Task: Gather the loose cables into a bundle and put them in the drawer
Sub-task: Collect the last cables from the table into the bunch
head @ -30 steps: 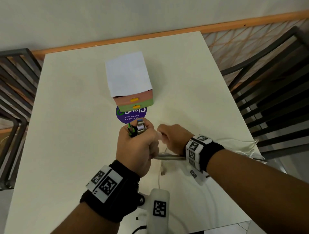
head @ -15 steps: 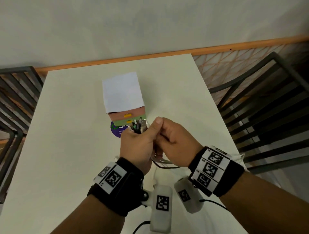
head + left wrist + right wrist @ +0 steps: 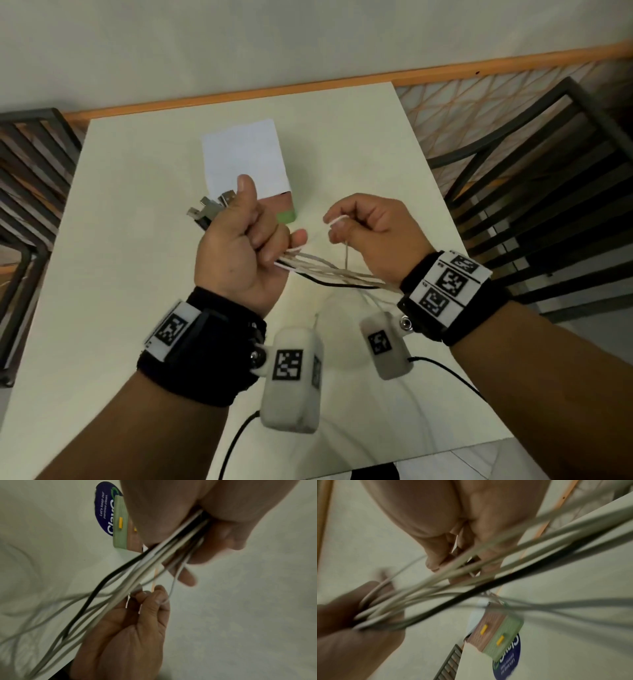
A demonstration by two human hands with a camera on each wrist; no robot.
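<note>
My left hand [image 3: 260, 236] grips a bundle of white and grey cables with one black cable [image 3: 329, 270], held above the table. Several metal USB plugs [image 3: 209, 209] stick out of the top of the fist. The cables [image 3: 154, 563] trail from the fist down past my right wrist. To the right, my right hand [image 3: 337, 228] pinches a thin white cable [image 3: 337, 219] between thumb and forefinger. The small drawer unit [image 3: 246, 161] stands behind the hands, with a white top, a pink front [image 3: 485, 626] and a green front [image 3: 503, 637], both shut, with yellow handles.
The drawer unit stands on a round purple sticker [image 3: 104, 513] on the pale table [image 3: 137, 274]. Dark slatted chairs [image 3: 548, 192] flank the table on both sides. A wall with an orange trim [image 3: 342, 82] runs along the far edge.
Both hands have lifted off the table with the cables. The right hand has pulled away to the right of the left fist, pinching a thin white cable.
</note>
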